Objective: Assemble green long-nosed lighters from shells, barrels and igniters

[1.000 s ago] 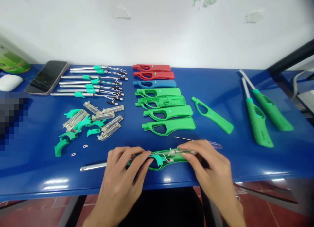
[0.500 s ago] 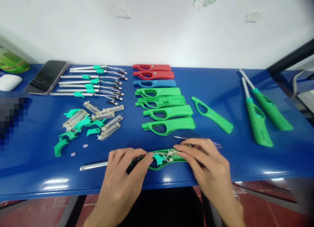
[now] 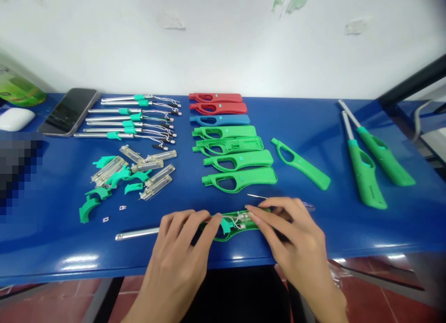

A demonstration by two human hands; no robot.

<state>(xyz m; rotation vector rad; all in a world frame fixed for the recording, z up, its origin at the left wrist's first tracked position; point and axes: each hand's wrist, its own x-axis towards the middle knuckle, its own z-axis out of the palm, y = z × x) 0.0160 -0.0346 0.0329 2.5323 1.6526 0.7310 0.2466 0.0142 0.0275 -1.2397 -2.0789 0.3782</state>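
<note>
A green gas lighter half-shell (image 3: 228, 235) lies at the front of the blue table, its open side up. Inside it are a teal trigger (image 3: 226, 226), white wires and a clear fuel tank (image 3: 244, 217). A metal lighter tube (image 3: 137, 233) sticks out to the left. My left hand (image 3: 184, 241) is closed over the shell's left end, thumb and fingers pinching it near the trigger. Thumb and fingertips of my right hand (image 3: 291, 232) grip the right end, over the clear tank, and hide part of it. Just behind my right hand lies a thin screwdriver (image 3: 257, 195).
Tube assemblies (image 3: 114, 135), clear tanks (image 3: 156, 186) and teal triggers (image 3: 88, 209) lie at left, near a phone (image 3: 69, 111). Coloured shells (image 3: 240, 178) are lined up behind my hands. A loose green shell (image 3: 303, 165) and two whole lighters (image 3: 367, 179) lie at right.
My left hand has shifted slightly to the right along the shell. My right hand stays at the right end, its fingertips barely moved. The whole view has moved a little.
</note>
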